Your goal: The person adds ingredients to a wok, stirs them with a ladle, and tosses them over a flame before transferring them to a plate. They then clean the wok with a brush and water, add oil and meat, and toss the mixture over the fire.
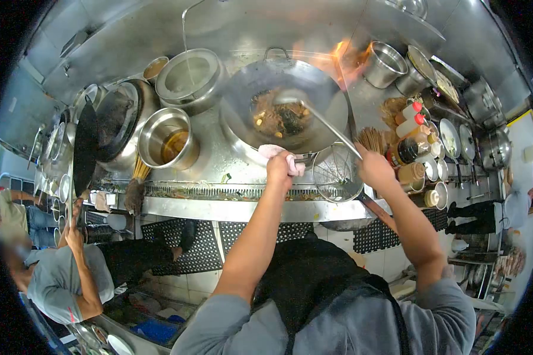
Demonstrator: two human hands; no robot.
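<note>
A large wok [238, 97] sits on the stove in front of me, with dark browned food and pale pieces [278, 118] in its bottom. My left hand [278, 168] is closed around a pale pink cloth [270, 151] at the wok's near edge, by its handle. Gripped in my right hand [375, 170] is a long-handled ladle [333, 125]; its bowl rests among the food. A round wire strainer [337, 177] lies just left of my right hand, beside the wok. The cloth and fingers hide part of the wok handle.
Flames [340, 53] rise behind the wok at right. A steel pot of brown liquid [186, 148] and a lidded pot [189, 77] stand left. Sauce bottles [411, 118] and a bamboo brush [371, 139] are at right. Another person [71, 278] works at far left, holding a wok.
</note>
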